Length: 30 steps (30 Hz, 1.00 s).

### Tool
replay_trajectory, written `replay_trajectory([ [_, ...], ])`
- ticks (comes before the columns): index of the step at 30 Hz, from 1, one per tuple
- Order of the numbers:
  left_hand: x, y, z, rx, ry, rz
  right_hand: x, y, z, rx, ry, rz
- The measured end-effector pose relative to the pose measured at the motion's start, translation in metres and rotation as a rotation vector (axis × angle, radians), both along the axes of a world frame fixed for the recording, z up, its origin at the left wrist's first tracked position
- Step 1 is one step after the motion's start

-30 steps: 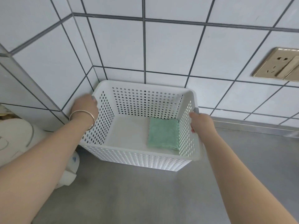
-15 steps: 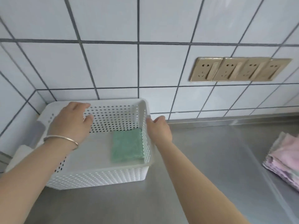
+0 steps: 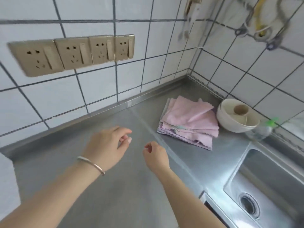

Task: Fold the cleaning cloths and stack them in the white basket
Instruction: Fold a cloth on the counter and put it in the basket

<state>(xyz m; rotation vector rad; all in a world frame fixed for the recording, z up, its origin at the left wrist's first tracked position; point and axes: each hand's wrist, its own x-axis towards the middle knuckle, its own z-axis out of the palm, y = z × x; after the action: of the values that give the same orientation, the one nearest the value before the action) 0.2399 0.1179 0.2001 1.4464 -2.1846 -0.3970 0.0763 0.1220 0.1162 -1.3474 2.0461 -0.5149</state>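
A pile of pink and lilac cleaning cloths [image 3: 189,122] lies unfolded on the steel counter, toward the back right corner. My left hand [image 3: 107,143], with a bangle on the wrist, hovers over the counter's middle with loosely curled fingers and holds nothing. My right hand [image 3: 154,155] is just right of it, fingers curled inward, also holding nothing. Both hands are left of the cloth pile and apart from it. Only a white edge of the basket [image 3: 6,181] shows at the far left; the green cloth inside it is out of view.
A cream bowl-shaped container [image 3: 236,116] stands right behind the cloths, next to a clear bottle with a green cap [image 3: 263,129]. A steel sink [image 3: 269,188] sits at the right. Wall sockets [image 3: 72,53] line the tiled wall; utensils hang at the top right.
Both hands have let go of the basket and moved right over the counter. My view has swung right, so the basket has left the frame and the cloth pile and sink have come in.
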Motion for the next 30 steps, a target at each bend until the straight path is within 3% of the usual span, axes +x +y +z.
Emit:
replay_trajectory([
  [4,-0.085,-0.033,-0.036,0.172,-0.015,-0.078,-0.100,-0.011,-0.019,-0.005,0.044,-0.112],
  [9,-0.185,-0.089,-0.078,0.244,-0.088,-0.086,-0.198,-0.050,-0.043,-0.065,0.138,-0.097],
  [16,-0.273,-0.145,-0.151,0.273,-0.196,-0.045,-0.252,-0.101,-0.084,-0.121,0.193,0.024],
  [25,-0.287,-0.166,-0.182,0.117,-0.293,-0.009,-0.249,-0.125,-0.100,-0.225,0.232,0.042],
  [30,-0.292,-0.172,-0.172,-0.105,-0.262,-0.105,-0.249,-0.133,-0.096,-0.322,0.455,0.118],
])
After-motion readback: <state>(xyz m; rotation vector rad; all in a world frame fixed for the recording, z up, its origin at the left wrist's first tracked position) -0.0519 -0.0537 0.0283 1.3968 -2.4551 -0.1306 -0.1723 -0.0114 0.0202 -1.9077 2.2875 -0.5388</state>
